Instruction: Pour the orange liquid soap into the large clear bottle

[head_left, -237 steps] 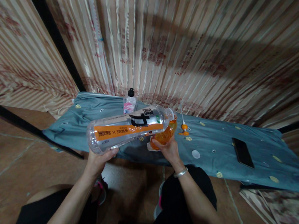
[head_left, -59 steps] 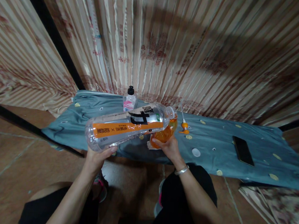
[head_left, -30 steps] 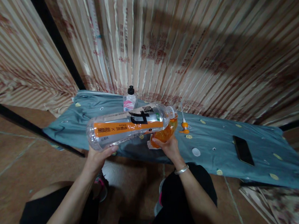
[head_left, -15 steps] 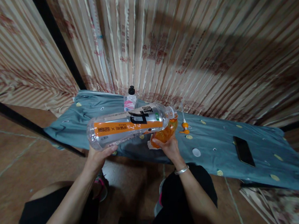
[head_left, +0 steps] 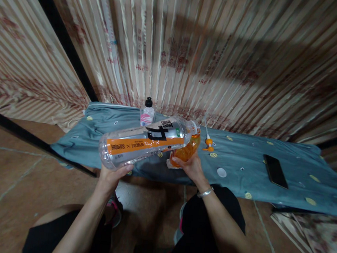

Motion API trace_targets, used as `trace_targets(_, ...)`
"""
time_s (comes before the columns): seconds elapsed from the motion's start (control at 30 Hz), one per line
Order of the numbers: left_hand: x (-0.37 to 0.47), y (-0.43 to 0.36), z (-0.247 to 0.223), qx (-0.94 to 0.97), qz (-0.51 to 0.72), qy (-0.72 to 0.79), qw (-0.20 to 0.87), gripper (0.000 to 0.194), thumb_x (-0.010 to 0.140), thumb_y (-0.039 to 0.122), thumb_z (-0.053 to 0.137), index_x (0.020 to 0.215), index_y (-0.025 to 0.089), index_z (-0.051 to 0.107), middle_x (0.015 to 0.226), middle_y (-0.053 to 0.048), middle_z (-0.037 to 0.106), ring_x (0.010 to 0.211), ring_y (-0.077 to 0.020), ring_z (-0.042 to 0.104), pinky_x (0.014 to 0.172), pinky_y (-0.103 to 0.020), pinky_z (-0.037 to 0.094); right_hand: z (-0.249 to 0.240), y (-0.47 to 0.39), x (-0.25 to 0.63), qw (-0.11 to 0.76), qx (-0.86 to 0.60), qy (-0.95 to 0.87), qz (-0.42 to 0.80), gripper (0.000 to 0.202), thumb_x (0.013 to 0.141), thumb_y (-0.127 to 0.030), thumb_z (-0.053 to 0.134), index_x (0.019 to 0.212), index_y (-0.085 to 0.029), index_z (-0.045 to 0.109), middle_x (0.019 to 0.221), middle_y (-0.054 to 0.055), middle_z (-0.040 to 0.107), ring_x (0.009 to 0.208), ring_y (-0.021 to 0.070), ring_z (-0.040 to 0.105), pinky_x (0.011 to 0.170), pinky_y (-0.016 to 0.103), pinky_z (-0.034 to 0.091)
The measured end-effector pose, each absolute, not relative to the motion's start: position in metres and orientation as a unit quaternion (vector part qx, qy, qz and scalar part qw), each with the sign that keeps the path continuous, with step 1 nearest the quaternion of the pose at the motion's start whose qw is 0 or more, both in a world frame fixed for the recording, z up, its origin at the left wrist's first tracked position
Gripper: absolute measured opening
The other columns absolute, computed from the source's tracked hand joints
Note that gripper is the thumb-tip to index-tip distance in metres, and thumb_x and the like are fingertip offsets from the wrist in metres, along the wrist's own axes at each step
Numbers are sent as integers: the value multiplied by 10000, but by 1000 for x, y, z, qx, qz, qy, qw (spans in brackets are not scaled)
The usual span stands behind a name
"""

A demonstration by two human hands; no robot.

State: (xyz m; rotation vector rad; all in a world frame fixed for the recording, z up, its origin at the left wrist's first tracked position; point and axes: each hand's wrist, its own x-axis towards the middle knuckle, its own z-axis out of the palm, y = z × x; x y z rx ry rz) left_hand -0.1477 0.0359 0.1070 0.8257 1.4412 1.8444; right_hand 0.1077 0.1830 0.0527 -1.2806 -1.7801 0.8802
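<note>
Clear plastic bottle [head_left: 143, 143] tilts rightward, cupped in the half-closed left hand [head_left: 111, 177]; I see the right hand [head_left: 192, 167] wrapped round an amber bottle [head_left: 188, 149].

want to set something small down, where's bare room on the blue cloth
Bare cloth shows between the white disc and the phone, right of the phone, and at the left end, left of the small bottle. It's crowded in the middle: large tilted bottle, amber bottle, pump head.

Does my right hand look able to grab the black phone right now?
Probably not: your right hand is holding the amber bottle. Otherwise the way to the black phone looks open, past a flat white disc.
</note>
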Motion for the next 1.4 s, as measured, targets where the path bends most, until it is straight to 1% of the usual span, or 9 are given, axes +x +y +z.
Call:
trace_targets(0.13, -147, 35, 107, 321, 701, 549, 322, 712, 493, 451, 941, 1117, 170, 747, 902, -81, 781, 992, -329, 756, 1002, -461, 598, 51, 183, 108, 375, -511, -695, 339, 932, 672, -537, 898, 1439, -173, 514, 1279, 165, 768, 1209, 397, 736, 989, 542, 618)
trace_targets(0.23, -147, 35, 108, 319, 698, 556, 318, 726, 484, 466, 940, 1122, 176, 751, 905, -76, 780, 983, -329, 756, 1003, -468, 596, 51, 183, 108, 378, -512, -695, 334, 927, 672, -524, 901, 1445, -190, 514, 1285, 155, 768, 1208, 397, 737, 984, 548, 621)
trace_targets(0.33, -147, 34, 107, 325, 698, 547, 329, 663, 503, 458, 940, 1085, 192, 767, 894, -71, 783, 996, -317, 758, 1018, -447, 587, 53, 182, 108, 377, -506, -698, 339, 916, 687, -528, 888, 1452, -196, 511, 1254, 141, 778, 1204, 386, 741, 971, 528, 630)
trace_targets(0.47, -149, 33, 104, 330, 700, 538, 335, 608, 533, 423, 937, 1068, 186, 771, 915, -82, 791, 1035, -320, 758, 1029, -437, 584, 54, 183, 108, 378, -497, -700, 346, 917, 693, -534, 886, 1450, -184, 505, 1282, 152, 767, 1231, 376, 728, 996, 505, 620)
trace_targets(0.6, -150, 34, 103, 329, 699, 541, 331, 663, 508, 437, 948, 1090, 177, 765, 932, -93, 794, 1012, -327, 759, 999, -452, 602, 56, 183, 108, 371, -506, -693, 354, 911, 679, -518, 897, 1429, -174, 508, 1258, 160, 776, 1229, 387, 728, 1003, 518, 614)
trace_targets(0.8, -145, 35, 111, 316, 697, 557, 324, 732, 474, 462, 956, 1113, 165, 758, 979, -106, 795, 1032, -345, 754, 1037, -479, 580, 57, 182, 107, 378, -501, -691, 359, 872, 688, -516, 887, 1410, -202, 513, 1219, 135, 790, 1185, 377, 747, 980, 512, 621)
trace_targets(1.13, -148, 32, 107, 336, 691, 545, 335, 697, 546, 449, 942, 1146, 155, 746, 1053, -125, 789, 1133, -370, 736, 1073, -475, 563, 53, 184, 108, 375, -503, -703, 335, 863, 690, -535, 886, 1393, -175, 539, 1266, 162, 761, 1225, 382, 726, 1006, 510, 614)
trace_targets(1.27, -149, 32, 107, 338, 695, 536, 340, 682, 550, 425, 956, 1145, 166, 747, 1068, -119, 792, 1145, -371, 734, 1076, -475, 566, 52, 184, 108, 378, -502, -703, 332, 818, 695, -509, 887, 1367, -178, 558, 1273, 165, 756, 1204, 380, 733, 1011, 521, 607)
trace_targets(1.4, -151, 33, 105, 335, 700, 535, 335, 680, 519, 422, 972, 1104, 161, 744, 1114, -133, 794, 1114, -359, 750, 1056, -482, 581, 51, 184, 108, 385, -497, -698, 341, 800, 693, -504, 893, 1354, -203, 560, 1288, 152, 756, 1198, 364, 731, 1039, 525, 593)
